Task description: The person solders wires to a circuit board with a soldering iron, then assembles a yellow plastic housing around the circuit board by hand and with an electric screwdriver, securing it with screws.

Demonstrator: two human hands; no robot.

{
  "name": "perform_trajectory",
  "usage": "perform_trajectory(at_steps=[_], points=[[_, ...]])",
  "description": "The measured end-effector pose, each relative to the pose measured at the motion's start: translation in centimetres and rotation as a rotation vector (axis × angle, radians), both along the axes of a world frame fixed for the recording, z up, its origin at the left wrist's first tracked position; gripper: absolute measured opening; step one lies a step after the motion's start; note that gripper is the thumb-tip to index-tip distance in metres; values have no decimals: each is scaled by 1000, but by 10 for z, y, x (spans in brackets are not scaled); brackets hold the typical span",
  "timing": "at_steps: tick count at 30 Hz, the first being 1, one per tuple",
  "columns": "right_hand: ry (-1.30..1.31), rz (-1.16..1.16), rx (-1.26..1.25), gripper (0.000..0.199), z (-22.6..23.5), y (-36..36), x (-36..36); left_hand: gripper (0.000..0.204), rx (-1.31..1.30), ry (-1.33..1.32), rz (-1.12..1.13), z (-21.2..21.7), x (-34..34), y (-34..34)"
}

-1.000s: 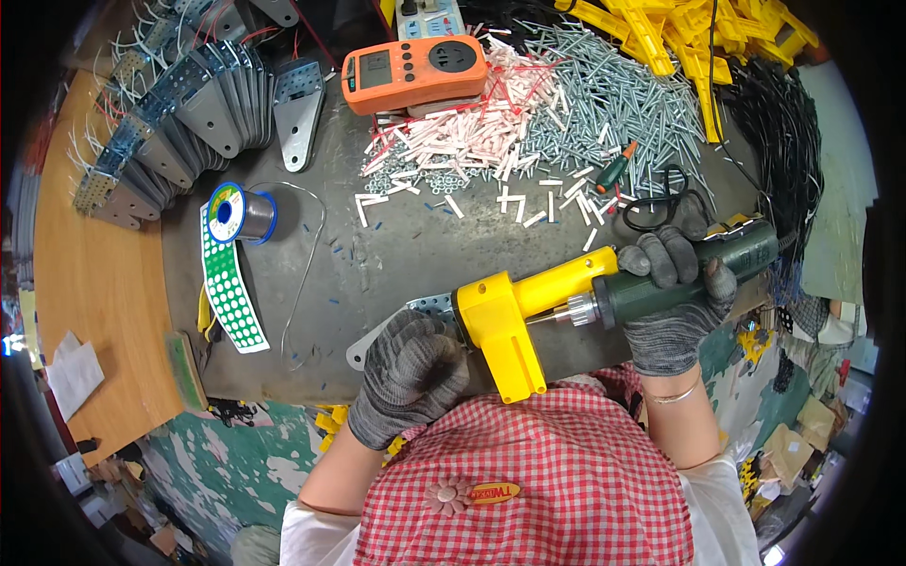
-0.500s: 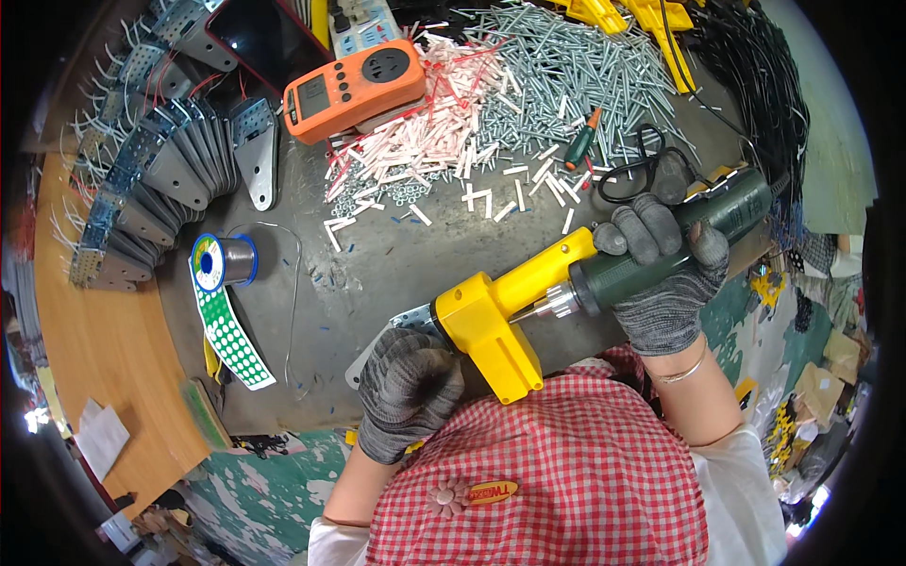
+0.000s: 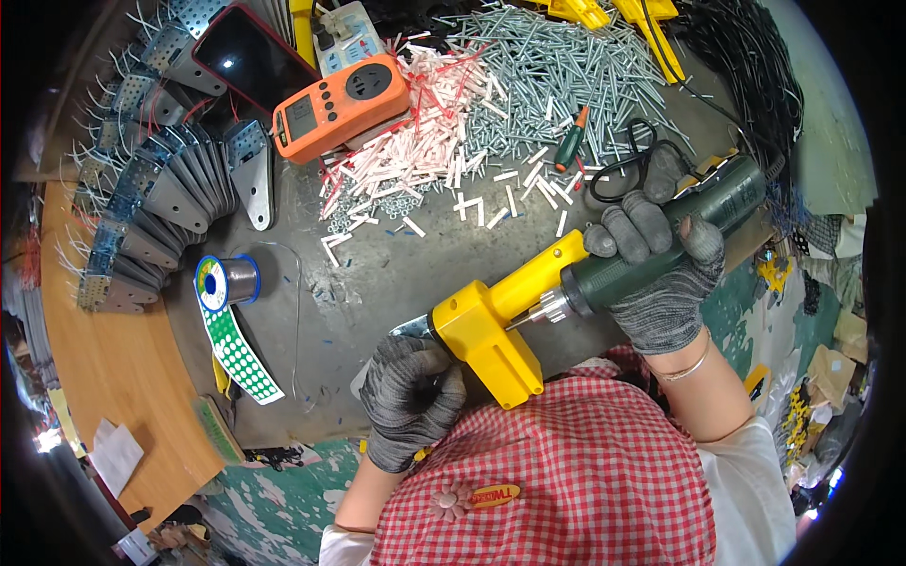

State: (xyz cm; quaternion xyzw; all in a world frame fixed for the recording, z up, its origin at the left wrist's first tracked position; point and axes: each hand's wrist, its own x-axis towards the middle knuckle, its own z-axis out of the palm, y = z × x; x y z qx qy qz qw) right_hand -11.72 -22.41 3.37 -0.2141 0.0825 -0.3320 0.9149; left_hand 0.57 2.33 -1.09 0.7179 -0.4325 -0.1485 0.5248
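Head view shows the right hand (image 3: 661,274), in a grey knit glove, with its fingers wrapped tight around the dark green barrel of a power driver (image 3: 661,241) fitted into a yellow plastic housing (image 3: 495,330). The gloved left hand (image 3: 411,396) has its fingers curled closed on a flat grey metal bracket (image 3: 412,327) beside that housing, above the grey worktop (image 3: 377,274).

Counter (image 3: 377,283): grey, worn top.
Far side: orange meter (image 3: 342,107), heap of silver screws (image 3: 557,66), red and white sleeves (image 3: 425,141).
Left: fanned metal brackets (image 3: 160,189), solder spool (image 3: 226,280), strip of green dot stickers (image 3: 241,354).
Right: scissors (image 3: 628,165), small screwdriver (image 3: 572,140).
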Motion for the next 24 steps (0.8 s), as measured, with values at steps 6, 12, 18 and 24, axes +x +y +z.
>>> perform_trajectory(at_steps=[6,12,18,24], points=[[59,-6,7,32,5,0,2,27,-52,-84,53,-2,2,-6],[138,-16,199,26,-13,-2,-25,24,-38,-93,-19,3,5,-11],[686,-169,-106,46,36,-89,-54,30,-136,379,171,8,-7,8],[1683,-755,-1633,54,-14,-206,-121,35,145,-731,-235,34,-24,-14]])
